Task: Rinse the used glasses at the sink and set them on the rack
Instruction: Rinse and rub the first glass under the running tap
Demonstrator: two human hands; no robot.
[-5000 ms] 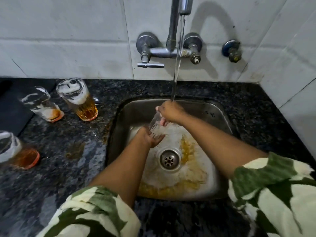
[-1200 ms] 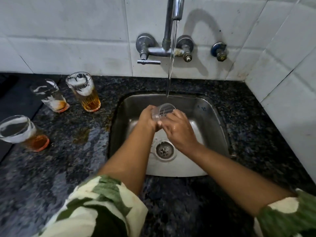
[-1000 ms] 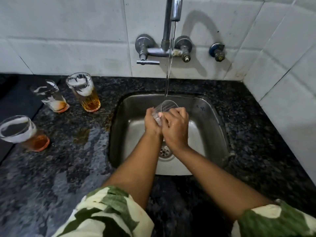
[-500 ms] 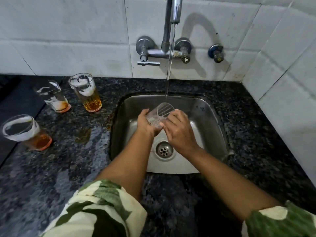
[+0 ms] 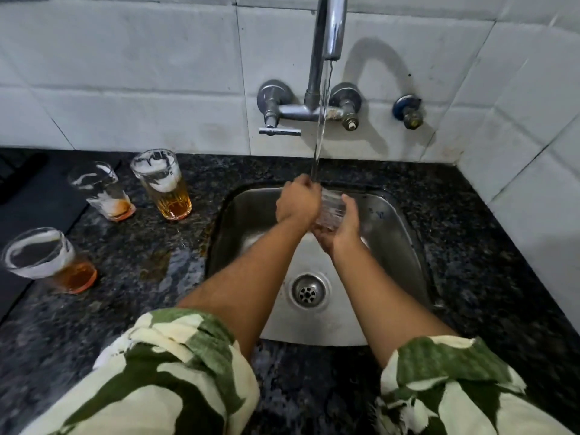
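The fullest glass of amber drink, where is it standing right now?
The fullest glass stands upright on the dark counter left of the sink, near the tiled wall, with a nearly empty glass just to its left.

Dark speckled counter (image 5: pixel 470 246) is carrying three used glasses left of the sink (image 5: pixel 398 233): one (image 5: pixel 161 185) nearest it, one (image 5: pixel 102 191) beside that, one (image 5: pixel 48 260) nearer the camera. A wet patch (image 5: pixel 163 262) is lying beside them.

Short loose sleeves (image 5: pixel 175 368) — cream with dark green leafy patches — bare forearms.
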